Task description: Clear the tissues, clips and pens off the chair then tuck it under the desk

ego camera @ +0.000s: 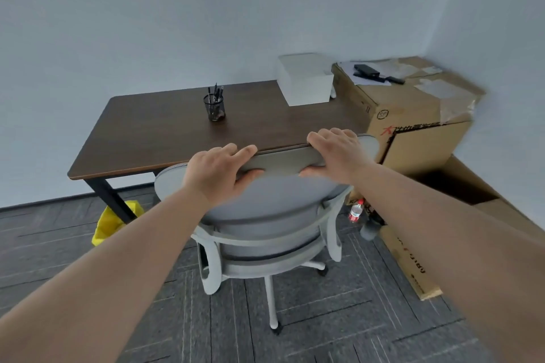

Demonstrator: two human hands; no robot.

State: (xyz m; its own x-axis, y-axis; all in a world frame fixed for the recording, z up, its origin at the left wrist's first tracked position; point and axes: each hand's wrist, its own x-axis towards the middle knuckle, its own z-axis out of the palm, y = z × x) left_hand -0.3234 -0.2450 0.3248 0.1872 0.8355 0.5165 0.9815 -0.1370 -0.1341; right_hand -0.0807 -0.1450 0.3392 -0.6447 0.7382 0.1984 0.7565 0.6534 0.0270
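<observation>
From the head camera, your left hand (216, 175) and right hand (336, 153) both gripped the top edge of the grey office chair (265, 215) backrest, fingers (236, 152) curled over the far side and thumbs pressed on the near face. The chair stood at the near edge of the brown table (165, 124), its seat hidden behind the backrest, so you could not tell how far under it sat or whether anything lay on it. On the table stood a mesh cup of pens (214, 106) and a white box (305, 79). A yellow bag (113, 222) was partly hidden behind the table leg. Cardboard boxes (413, 115) stood at the right, with a blurred bottle (355, 211) on the floor beside them.
</observation>
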